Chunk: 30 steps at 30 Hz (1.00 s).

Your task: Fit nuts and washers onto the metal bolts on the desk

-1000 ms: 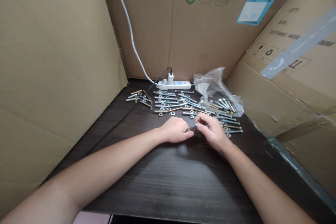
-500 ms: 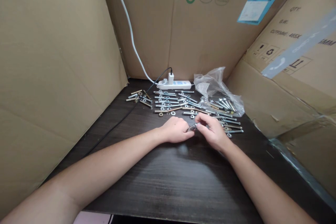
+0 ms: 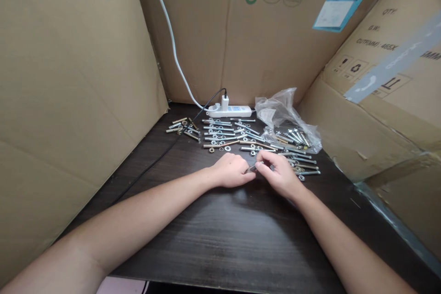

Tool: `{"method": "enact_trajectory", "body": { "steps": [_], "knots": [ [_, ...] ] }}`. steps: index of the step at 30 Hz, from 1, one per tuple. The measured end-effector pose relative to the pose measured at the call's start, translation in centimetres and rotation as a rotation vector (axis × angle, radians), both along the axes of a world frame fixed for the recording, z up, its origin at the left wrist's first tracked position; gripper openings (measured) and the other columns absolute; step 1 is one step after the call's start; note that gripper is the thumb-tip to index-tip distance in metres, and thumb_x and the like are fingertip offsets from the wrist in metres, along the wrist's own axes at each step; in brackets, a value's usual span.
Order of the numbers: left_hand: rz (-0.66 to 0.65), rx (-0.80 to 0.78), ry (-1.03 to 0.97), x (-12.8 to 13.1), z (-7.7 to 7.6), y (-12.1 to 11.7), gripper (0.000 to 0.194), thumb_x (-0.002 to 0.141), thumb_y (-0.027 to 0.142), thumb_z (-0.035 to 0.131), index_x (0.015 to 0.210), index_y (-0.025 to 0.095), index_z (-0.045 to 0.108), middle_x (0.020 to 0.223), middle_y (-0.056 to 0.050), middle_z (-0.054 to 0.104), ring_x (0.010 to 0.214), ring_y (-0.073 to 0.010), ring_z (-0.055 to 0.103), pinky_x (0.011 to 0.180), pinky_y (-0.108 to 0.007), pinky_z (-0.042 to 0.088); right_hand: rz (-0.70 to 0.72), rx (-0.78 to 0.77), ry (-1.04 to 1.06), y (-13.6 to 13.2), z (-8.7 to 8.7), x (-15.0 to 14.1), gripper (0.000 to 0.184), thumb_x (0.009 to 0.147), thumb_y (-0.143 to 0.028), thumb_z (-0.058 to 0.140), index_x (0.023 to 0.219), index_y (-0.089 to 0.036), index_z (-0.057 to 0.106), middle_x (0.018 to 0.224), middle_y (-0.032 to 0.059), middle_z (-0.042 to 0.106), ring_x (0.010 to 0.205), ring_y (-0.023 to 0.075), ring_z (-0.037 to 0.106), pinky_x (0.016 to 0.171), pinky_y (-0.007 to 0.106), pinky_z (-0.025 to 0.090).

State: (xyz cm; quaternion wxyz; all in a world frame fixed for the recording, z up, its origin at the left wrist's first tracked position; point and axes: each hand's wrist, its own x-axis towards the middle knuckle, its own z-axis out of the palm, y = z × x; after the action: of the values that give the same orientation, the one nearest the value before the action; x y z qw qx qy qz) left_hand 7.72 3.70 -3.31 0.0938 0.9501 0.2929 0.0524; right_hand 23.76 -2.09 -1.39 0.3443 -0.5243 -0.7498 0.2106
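Between the 2 hands, in the head view, a metal bolt (image 3: 252,168) lies with its long axis slanting up from the left hand (image 3: 231,171) toward the right hand (image 3: 275,172). The left hand is curled round its lower end; the right hand pinches its upper end between thumb and forefinger. Just beyond both hands, rows of bolts and washers (image 3: 220,138) lie on the dark worktop (image 3: 206,239), most pointing left to right.
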Motion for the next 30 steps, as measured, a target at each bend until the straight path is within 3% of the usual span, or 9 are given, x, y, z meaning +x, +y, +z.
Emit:
{"method": "enact_trajectory", "body": {
  "steps": [11, 15, 22, 26, 30],
  "knots": [
    [-0.014, 0.018, -0.017, -0.01, -0.18, 0.03, 0.047, 0.087, 0.043, 0.041, 0.055, 0.016, 0.064, 0.06, -0.007, 0.067, 0.057, -0.0204, 0.061, 0.051, -0.029, 0.031, -0.025, -0.034, -0.022, 0.09, -0.28, -0.18, 0.037, 0.087, -0.035, 0.047, 0.055, -0.019, 0.039, 0.054, -0.0033, 0.038, 0.053, 0.0105, 0.035, 0.053, 0.025, 0.028],
    [0.036, -0.022, -0.051, -0.07, -0.28, 0.26, 0.049, 0.088, 0.044, 0.039, 0.058, 0.016, 0.064, 0.061, -0.007, 0.066, 0.055, -0.0188, 0.06, 0.05, -0.028, 0.03, -0.003, -0.007, 0.034, 0.0, -0.31, -0.3, 0.027, 0.086, -0.037, 0.053, 0.067, -0.018, 0.049, 0.061, -0.0022, 0.047, 0.057, 0.0116, 0.042, 0.056, 0.025, 0.033],
    [0.123, -0.175, -0.193, -0.16, -0.38, 0.64, 0.044, 0.088, 0.041, 0.041, 0.062, 0.015, 0.064, 0.062, -0.004, 0.065, 0.053, -0.0134, 0.054, 0.048, -0.025, 0.028, -0.024, 0.155, 0.036, -0.02, -0.32, -0.65, 0.018, 0.082, -0.027, 0.059, 0.07, -0.019, 0.048, 0.069, -0.001, 0.047, 0.061, 0.0124, 0.043, 0.056, 0.025, 0.037],
    [0.099, -0.137, -0.162, -0.17, -0.09, 0.36, 0.04, 0.087, 0.043, 0.043, 0.068, 0.016, 0.065, 0.067, -0.005, 0.067, 0.057, -0.0167, 0.058, 0.05, -0.025, 0.031, -0.038, 0.194, 0.024, -0.06, -0.31, -0.99, 0.016, 0.082, -0.027, 0.059, 0.071, -0.02, 0.05, 0.071, 0.0007, 0.05, 0.063, 0.0138, 0.047, 0.057, 0.026, 0.039],
    [0.039, -0.119, -0.146, -0.27, 0.33, 0.04, 0.036, 0.089, 0.046, 0.041, 0.085, 0.02, 0.065, 0.08, -0.003, 0.07, 0.071, -0.0191, 0.063, 0.057, -0.025, 0.038, -0.099, 0.2, 0.05, 0.17, -0.19, -0.72, 0.011, 0.081, -0.029, 0.057, 0.076, -0.02, 0.054, 0.076, 0.0023, 0.057, 0.065, 0.0144, 0.052, 0.058, 0.026, 0.043]
  ]
}}
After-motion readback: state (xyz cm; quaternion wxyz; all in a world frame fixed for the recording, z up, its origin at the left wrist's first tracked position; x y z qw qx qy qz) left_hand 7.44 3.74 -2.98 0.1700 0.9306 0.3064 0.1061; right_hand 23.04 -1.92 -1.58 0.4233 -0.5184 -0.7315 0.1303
